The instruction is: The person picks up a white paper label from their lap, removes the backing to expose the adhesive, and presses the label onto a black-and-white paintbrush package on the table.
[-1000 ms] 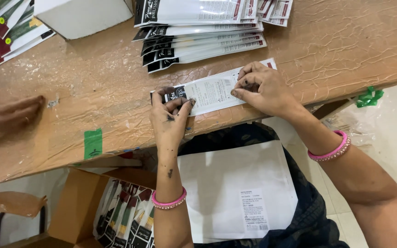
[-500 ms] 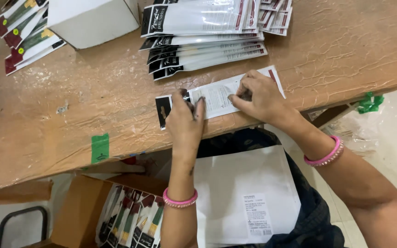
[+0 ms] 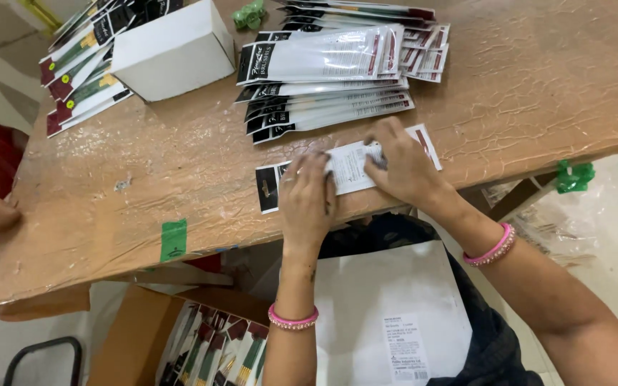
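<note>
At the table edge, both hands' fingers (image 3: 307,187) seemingly press flat a white packet (image 3: 352,168).

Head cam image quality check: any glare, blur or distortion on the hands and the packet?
Head view: even, soft light, only faint shadows under the left hand and right hand; mild sheen on the stacked packets and the wrinkled table covering; both hands slightly motion-blurred, so print on the flat packet is unreadable; wide-angle bowing at the table edges.
</note>
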